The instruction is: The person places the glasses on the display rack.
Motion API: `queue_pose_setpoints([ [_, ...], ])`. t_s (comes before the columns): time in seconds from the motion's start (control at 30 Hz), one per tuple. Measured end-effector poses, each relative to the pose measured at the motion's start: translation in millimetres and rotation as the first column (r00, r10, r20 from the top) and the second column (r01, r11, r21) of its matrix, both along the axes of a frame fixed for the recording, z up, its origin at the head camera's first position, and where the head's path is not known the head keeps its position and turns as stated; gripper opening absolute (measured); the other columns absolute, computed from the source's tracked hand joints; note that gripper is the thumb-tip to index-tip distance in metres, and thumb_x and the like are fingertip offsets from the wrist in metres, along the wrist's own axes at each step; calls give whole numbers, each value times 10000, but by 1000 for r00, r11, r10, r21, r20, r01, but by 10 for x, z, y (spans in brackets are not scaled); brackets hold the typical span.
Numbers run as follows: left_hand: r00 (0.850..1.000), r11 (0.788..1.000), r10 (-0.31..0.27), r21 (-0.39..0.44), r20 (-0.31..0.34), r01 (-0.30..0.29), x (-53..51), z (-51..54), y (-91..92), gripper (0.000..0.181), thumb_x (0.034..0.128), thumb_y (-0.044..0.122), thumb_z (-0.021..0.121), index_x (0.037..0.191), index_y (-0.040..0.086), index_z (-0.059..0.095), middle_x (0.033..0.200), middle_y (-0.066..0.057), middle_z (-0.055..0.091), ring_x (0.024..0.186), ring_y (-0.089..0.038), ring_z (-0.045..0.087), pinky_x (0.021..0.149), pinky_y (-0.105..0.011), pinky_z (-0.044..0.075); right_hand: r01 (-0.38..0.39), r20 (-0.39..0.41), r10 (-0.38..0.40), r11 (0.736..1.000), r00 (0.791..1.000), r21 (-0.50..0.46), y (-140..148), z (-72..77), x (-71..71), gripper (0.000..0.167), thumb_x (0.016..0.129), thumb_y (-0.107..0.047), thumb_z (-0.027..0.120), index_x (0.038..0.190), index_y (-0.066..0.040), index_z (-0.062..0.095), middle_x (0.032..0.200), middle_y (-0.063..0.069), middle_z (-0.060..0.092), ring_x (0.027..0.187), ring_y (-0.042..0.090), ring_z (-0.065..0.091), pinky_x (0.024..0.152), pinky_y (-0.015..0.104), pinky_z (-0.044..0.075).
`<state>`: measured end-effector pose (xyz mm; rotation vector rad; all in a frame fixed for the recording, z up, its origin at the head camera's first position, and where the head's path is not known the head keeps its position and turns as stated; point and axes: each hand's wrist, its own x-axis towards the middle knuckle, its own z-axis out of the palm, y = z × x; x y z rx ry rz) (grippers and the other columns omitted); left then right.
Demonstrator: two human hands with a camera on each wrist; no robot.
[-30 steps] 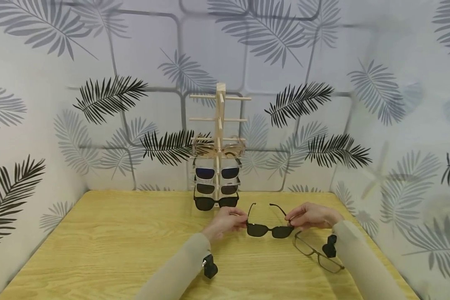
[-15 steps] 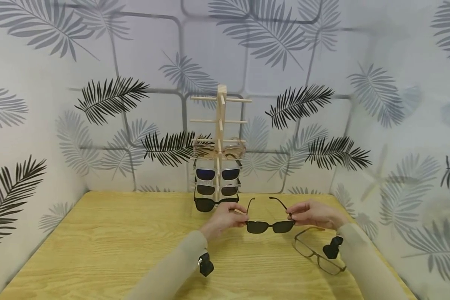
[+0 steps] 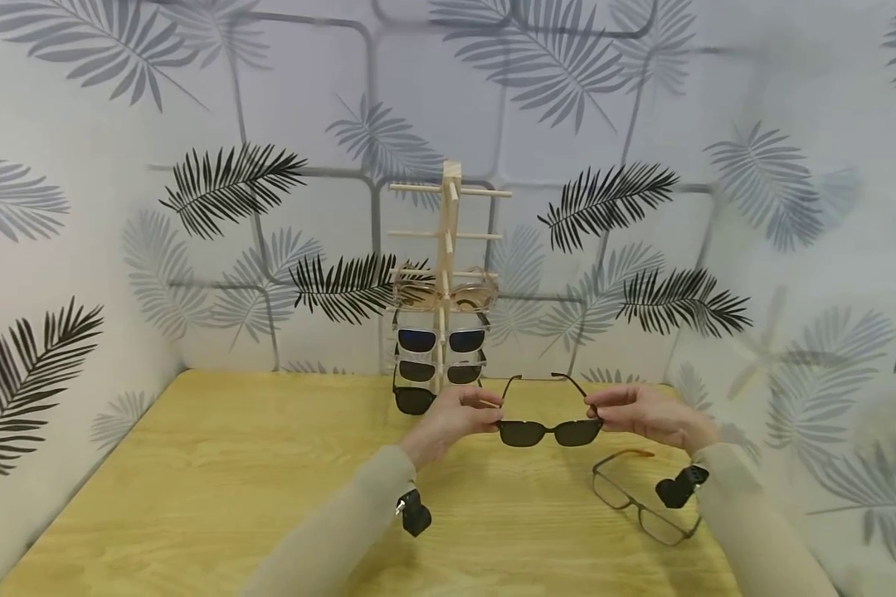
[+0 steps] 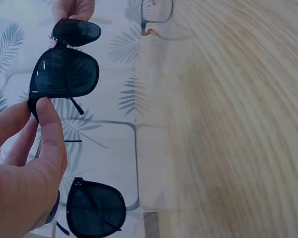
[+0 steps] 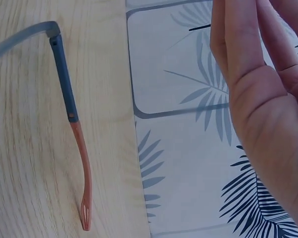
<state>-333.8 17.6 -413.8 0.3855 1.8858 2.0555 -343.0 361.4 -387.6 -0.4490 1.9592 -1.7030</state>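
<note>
Black sunglasses [image 3: 523, 433] are held up between both hands, lenses toward the camera and temples unfolded behind. The left hand [image 3: 454, 419] pinches the frame's left corner between thumb and fingers; in the left wrist view that hand [image 4: 27, 163] grips the corner beside the near lens [image 4: 67, 73]. At the opposite corner the right hand [image 3: 645, 414] pinches the frame near its hinge. In the right wrist view the right hand [image 5: 268, 99] shows at the right, its fingertips out of frame.
Clear-lens eyeglasses [image 3: 630, 501] lie on the wooden table [image 3: 216, 481], below the right hand; their orange temple tip [image 5: 84, 198] shows in the right wrist view. Behind the left hand stands a wooden rack [image 3: 450, 215] bearing several glasses, with dark sunglasses [image 3: 414, 401] lowest. Patterned walls surround the table.
Both hands have raised the black sunglasses a little and shifted them slightly right. The eyeglasses' orange temple tip has come into sight beneath the right hand.
</note>
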Motion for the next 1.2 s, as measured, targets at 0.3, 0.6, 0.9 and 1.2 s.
queue_pose_setpoints([
  [0.3, 999, 999, -45, 17, 17, 45, 39, 243, -8, 286, 919, -21, 644, 1203, -50, 650, 1110, -135, 672, 834, -115, 674, 886, -346, 575, -54, 21, 59, 985, 998, -165, 19, 120, 59, 312, 994, 27, 512, 1186, -138, 693, 1125, -8, 708, 1024, 96, 680, 878, 238, 560],
  [0.6, 999, 998, -53, 23, -1, 53, 32, 465, -31, 262, 931, 7, 640, 1188, -35, 670, 1140, -156, 680, 874, -128, 680, 897, -341, 570, -102, 34, 116, 954, 993, -281, 8, 341, 110, 346, 1005, 60, 460, 1186, -104, 706, 1113, 19, 723, 999, 92, 694, 845, 198, 559],
  [0.9, 998, 998, -60, 24, -38, 61, 64, 748, -65, 286, 920, 11, 658, 1204, -16, 674, 1204, -136, 674, 906, -111, 685, 929, -347, 557, -130, 15, 145, 927, 989, -352, -29, 555, 141, 370, 1012, 78, 422, 1199, -78, 700, 1120, 36, 724, 1009, 105, 697, 849, 210, 561],
  [1.2, 997, 998, -48, 44, -53, 50, 69, 1021, -26, 262, 938, 32, 641, 1190, -33, 673, 1284, -176, 626, 898, -116, 668, 973, -382, 534, -116, 9, 132, 900, 991, -419, -25, 705, 151, 385, 1014, 90, 400, 1174, -72, 710, 1102, 54, 726, 971, 116, 704, 834, 211, 567],
])
